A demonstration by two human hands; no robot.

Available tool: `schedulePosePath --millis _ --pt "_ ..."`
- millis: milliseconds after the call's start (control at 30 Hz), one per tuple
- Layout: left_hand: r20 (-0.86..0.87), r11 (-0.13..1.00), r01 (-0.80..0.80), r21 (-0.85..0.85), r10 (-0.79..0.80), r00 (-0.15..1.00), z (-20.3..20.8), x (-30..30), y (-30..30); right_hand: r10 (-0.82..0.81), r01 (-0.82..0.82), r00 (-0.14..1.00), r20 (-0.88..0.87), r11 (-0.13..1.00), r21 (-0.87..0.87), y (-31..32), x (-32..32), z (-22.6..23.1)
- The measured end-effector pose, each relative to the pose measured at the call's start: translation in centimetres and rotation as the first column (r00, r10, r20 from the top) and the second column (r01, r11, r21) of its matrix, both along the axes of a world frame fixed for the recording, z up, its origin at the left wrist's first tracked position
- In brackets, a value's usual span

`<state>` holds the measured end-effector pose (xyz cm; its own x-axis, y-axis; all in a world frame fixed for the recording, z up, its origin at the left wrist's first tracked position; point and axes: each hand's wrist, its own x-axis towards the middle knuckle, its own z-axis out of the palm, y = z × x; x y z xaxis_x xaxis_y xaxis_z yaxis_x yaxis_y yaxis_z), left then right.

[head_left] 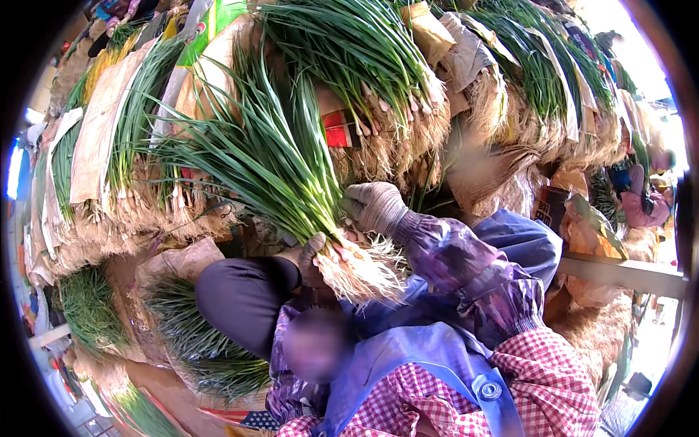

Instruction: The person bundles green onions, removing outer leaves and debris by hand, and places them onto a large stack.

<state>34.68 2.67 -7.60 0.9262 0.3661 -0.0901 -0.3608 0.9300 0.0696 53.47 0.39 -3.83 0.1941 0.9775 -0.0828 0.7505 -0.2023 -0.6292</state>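
Observation:
A bunch of green onions [284, 171] slants across my lap, its long green leaves fanning toward the upper left. Pale bulbs and stringy roots [362, 271] hang at its lower right end. My left hand [312, 264], in a dark glove, is closed round the bulb end from the left, with the thumb on top. Against the right side of the stems, my right hand [376, 207] in a light grey glove has its fingers curled in on the bunch; its fingertips are partly hidden by the stalks.
Beyond my knees lies a heap of green onions [349, 54], roots toward me. More stacks layered with brown paper [109, 124] stand left and right. Loose green onions [207, 339] lie low at left. A metal bar [622, 273] runs at right; another person's arm [644, 207] shows beyond.

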Motion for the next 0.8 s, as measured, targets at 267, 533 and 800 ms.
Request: schedulePosePath --millis 267,533,800 --pt "0.019 0.985 -0.174 -0.009 0.174 0.985 1.4 0.4 -0.9 0.317 0.084 0.901 0.297 0.544 -0.835 -3.3 6.5 -6.8" --pt "-0.058 0.969 -0.240 0.051 0.243 0.968 2.4 1.4 -0.6 -0.156 0.322 0.872 0.463 0.897 -0.304 8.5 7.4 1.4" --pt "-0.087 0.970 -0.242 0.003 0.241 0.967 1.9 0.7 0.2 -0.181 0.180 0.980 -0.085 0.983 -0.023 8.7 8.1 -0.3"
